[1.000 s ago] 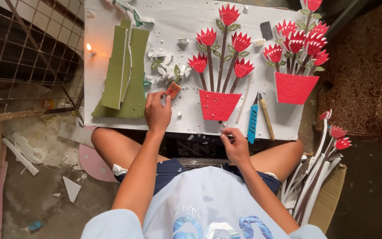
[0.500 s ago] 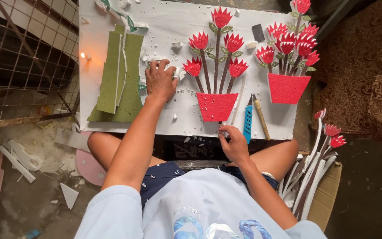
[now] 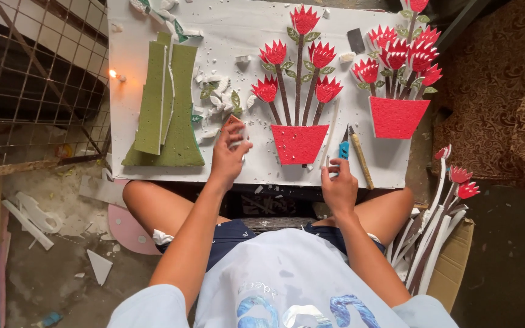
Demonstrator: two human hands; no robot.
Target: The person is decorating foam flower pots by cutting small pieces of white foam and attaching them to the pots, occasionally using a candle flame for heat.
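I sit at a white board [image 3: 232, 30] with craft foam flowers on it. My left hand [image 3: 227, 157] is raised just left of a red foam pot with red flowers [image 3: 299, 143] and pinches a small foam piece [image 3: 237, 124] in its fingertips. My right hand [image 3: 338, 187] rests at the board's near edge with its fingers curled. Its fingertips are right at the lower end of a blue-handled cutter [image 3: 344, 147], and a grip is not clear. A thin brown stick [image 3: 361, 159] lies beside the cutter.
A second red pot of flowers [image 3: 398, 115] lies at the right. Green foam strips [image 3: 165, 109], white and green scraps [image 3: 217, 97] and a small lit candle [image 3: 114, 74] lie at the left. Loose flower stems [image 3: 448, 200] stand in a cardboard box [image 3: 454, 267]. Wire mesh [image 3: 25, 73] is at far left.
My left hand reached up to the scraps, then came back toward me with a small piece. My right hand stayed at the board's near edge.
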